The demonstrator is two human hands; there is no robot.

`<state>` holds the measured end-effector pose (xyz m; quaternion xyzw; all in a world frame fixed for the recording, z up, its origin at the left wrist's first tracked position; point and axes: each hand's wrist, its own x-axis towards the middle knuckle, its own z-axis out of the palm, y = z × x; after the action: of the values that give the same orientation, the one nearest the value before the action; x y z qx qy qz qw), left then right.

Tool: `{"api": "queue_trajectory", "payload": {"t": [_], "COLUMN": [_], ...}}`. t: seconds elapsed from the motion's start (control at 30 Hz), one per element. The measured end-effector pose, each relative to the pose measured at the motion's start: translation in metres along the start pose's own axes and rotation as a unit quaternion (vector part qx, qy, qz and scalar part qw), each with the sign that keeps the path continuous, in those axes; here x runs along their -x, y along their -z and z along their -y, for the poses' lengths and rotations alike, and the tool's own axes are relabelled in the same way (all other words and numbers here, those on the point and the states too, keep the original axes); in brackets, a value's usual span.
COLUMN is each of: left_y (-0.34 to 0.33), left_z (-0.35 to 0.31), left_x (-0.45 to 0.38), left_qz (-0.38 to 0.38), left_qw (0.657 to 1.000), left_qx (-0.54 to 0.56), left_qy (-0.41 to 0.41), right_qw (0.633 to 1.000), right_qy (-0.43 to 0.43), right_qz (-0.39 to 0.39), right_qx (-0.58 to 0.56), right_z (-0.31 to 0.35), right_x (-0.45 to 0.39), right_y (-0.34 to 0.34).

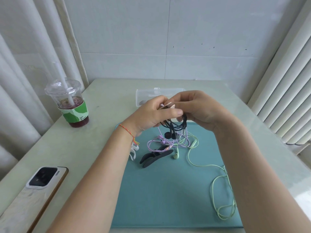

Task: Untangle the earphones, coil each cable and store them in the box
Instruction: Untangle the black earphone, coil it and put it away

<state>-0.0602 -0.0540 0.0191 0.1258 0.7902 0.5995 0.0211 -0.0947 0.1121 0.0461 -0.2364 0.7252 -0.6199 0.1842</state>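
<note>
A clear plastic box (148,96) is standing open at the far side of the counter (107,91), just beyond the person's raised hands; something small and grey is showing through its wall, too blurred to tell what. To the left, a lidded plastic cup (69,101) with a straw and a green sleeve is holding a dark red drink in its lower part.

Both hands are meeting in mid-air above the far edge of a teal mat (168,190). The left hand (151,115), a braided orange bracelet (129,133) at its wrist, is curling its grip around a bundle of black earphones (175,126), thumb lying across the top. The right hand (200,108) is pinching the same bundle from the other side, fingers bent, with a small pale peach clip (168,105) showing between the two grips. The black buds are hanging just below the hands.

On the mat beneath, purple earphones (158,142) and green earphones (193,145) are lying loosely tangled, the green cable trailing in loops toward the mat's near right corner. Two dark cable clips (154,157) are resting beside them, and a white one (133,152) is sitting at the mat's left edge. A phone (40,182) is lying camera-up at the counter's near left.
</note>
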Motion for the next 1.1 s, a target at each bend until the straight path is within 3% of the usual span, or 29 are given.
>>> {"api": "queue_trajectory", "payload": {"t": [0.27,0.37,0.43,0.5,0.7,1.1], "left_y": [0.008,0.005,0.001,-0.003,-0.002,0.001], "left_z": [0.001,0.004,0.005,0.006,0.006,0.006], "left_x": [0.003,-0.001,-0.004,-0.006,-0.007,-0.008], "left_qz": [0.054,0.02,-0.044,-0.082,-0.153,-0.216], "left_qw": [0.987,0.97,0.957,0.958,0.987,0.954], "left_qx": [0.151,0.239,0.284,0.273,0.052,0.205], "left_qy": [-0.016,-0.041,-0.024,-0.012,0.005,0.025], "right_qw": [0.996,0.992,0.991,0.991,0.988,0.972], "right_qy": [0.03,0.038,0.039,0.04,0.027,-0.011], "right_qz": [0.038,0.02,-0.02,-0.057,-0.148,-0.179], "right_qx": [-0.081,-0.114,-0.125,-0.115,0.03,0.153], "right_z": [-0.001,0.0,0.0,-0.001,-0.006,-0.015], "right_x": [0.0,0.0,-0.002,-0.003,-0.006,-0.015], "right_y": [0.004,0.003,0.0,-0.002,-0.002,-0.003]}}
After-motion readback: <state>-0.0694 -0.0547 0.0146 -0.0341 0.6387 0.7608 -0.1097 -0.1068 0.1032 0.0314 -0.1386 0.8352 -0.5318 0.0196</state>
